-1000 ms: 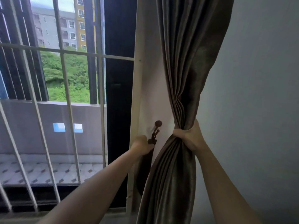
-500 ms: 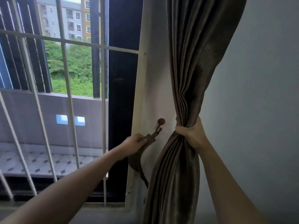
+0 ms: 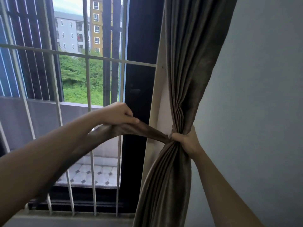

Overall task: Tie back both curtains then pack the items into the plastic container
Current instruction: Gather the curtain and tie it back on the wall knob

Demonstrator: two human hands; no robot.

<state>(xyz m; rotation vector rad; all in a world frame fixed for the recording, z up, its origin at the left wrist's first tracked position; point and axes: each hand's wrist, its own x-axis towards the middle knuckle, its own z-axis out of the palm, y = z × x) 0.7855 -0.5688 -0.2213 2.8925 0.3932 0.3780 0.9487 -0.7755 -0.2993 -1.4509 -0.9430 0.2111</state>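
— Where am I in the task now?

— You are in the first part, I think. Your right grip (image 3: pixel 185 141) is closed around the curtain (image 3: pixel 188 66) and squeezes it into a narrow waist, close to the wall (image 3: pixel 262 95) at the right side of the window. Your left grip (image 3: pixel 118 114) pinches the tie-back band (image 3: pixel 147 130), which is stretched from the gathered waist out to the left, in front of the window bars (image 3: pixel 88 76).

— So is this curtain tied?

— Not yet, in my judgement. The band does not go around the folds, and I see no hook on which it is fastened; if there is one, it is hidden. You have to bring the band around the bundle and fix it before you let go.

— And the rest?

— The second curtain, the items and the plastic container are not in view, so I cannot say anything about them. From what is visible, most of the task is before you.
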